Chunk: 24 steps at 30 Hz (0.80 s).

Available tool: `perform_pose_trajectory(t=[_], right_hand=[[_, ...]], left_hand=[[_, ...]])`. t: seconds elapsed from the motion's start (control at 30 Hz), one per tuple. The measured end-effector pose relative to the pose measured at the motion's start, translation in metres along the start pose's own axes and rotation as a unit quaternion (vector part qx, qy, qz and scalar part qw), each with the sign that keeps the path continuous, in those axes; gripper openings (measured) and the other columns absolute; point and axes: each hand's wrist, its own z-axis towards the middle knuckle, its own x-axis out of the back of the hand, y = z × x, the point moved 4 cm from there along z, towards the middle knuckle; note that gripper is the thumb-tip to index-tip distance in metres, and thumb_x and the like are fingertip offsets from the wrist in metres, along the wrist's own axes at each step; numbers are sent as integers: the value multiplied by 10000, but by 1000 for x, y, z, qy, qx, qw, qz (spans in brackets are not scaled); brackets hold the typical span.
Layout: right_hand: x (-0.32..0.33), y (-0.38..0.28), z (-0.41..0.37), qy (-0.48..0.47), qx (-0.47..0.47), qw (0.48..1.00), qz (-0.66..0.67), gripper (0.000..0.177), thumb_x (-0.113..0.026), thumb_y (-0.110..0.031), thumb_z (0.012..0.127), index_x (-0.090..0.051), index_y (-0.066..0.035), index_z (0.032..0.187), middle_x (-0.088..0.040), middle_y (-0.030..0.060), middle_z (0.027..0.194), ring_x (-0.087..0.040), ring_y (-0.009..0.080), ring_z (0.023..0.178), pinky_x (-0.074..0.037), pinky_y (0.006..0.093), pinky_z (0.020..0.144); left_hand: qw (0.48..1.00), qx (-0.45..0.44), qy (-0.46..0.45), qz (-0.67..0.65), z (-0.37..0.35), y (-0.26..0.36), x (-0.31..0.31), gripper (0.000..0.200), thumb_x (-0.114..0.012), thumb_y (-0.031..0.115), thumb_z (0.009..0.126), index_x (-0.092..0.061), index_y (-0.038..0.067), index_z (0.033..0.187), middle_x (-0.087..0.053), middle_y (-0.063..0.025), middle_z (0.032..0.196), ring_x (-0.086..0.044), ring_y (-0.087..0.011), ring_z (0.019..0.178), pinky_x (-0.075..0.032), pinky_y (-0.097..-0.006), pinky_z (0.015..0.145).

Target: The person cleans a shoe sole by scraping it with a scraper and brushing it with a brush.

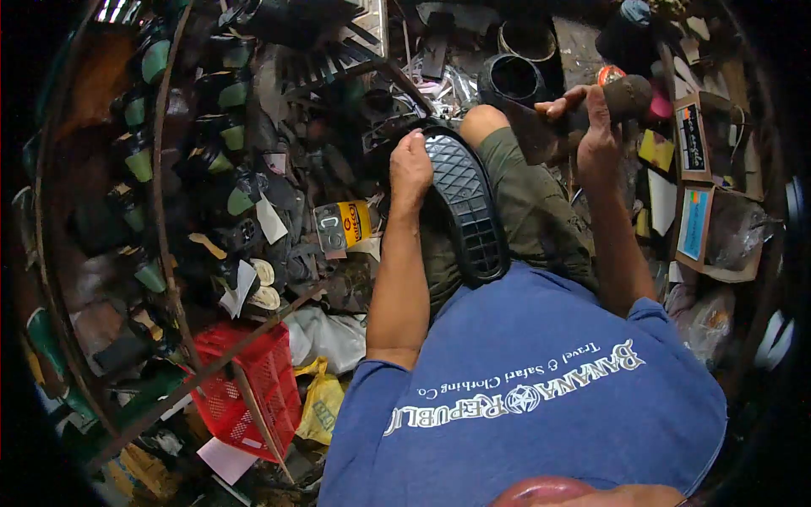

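Note:
My left hand (411, 167) is closed on the upper end of a black shoe sole (466, 198). The sole stands on my lap with its diamond and block tread facing up, and its lower end reaches the blue shirt. Raised to the right, my right hand (596, 127) has its fingers round a dark brown piece with a rounded end (629, 98). A flat dark part (536, 135) shows on the other side of that hand; I cannot tell what kind of thing this is. The two hands are apart, with a bare knee (483, 125) between them.
Racks of shoes (152, 152) with green insides line the left. A red plastic basket (245, 389) and a yellow bag (321, 401) are at lower left. Near a yellow tin (353, 222) lie scraps. Dark pots (514, 78) stand ahead, cardboard boxes (694, 224) at right.

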Motion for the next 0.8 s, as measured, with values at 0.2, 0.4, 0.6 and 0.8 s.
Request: perform_pose_trajectory(t=[0.2, 0.4, 0.6, 0.8], right_hand=[[4, 46, 1, 46, -96, 992, -74, 487, -304, -420, 1000, -598, -47, 892, -628, 58, 813, -591, 159, 804, -451, 277, 791], [-23, 71, -4, 37, -212, 957, -193, 536, -341, -470, 975, -645, -31, 929, -653, 100, 768, -613, 176, 702, -465, 310, 694], [-45, 62, -5, -29, -96, 978, -183, 481, -292, -356, 1011, -635, -27, 936, -663, 77, 772, -635, 195, 703, -483, 314, 696], [-47, 81, -6, -52, -6, 951, -305, 390, -327, -294, 1003, -602, -18, 990, -658, 65, 758, -630, 231, 679, -479, 348, 746]], left_hand=[[990, 119, -68, -14, 5, 7, 7, 417, -463, 286, 920, -601, -58, 1113, -657, -119, 871, -588, -164, 832, -451, -296, 766], [986, 144, -62, -52, 14, 0, 2, 360, -538, 297, 870, -640, -28, 986, -658, -160, 876, -606, -198, 822, -456, -309, 762], [968, -60, 18, 245, 19, 30, 20, 284, -663, 252, 789, -662, -1, 917, -632, -166, 871, -615, -271, 798, -474, -326, 737], [969, -175, -48, 166, 10, 32, 36, 178, -658, 94, 773, -695, 37, 938, -608, -134, 865, -618, -254, 780, -482, -309, 711]])
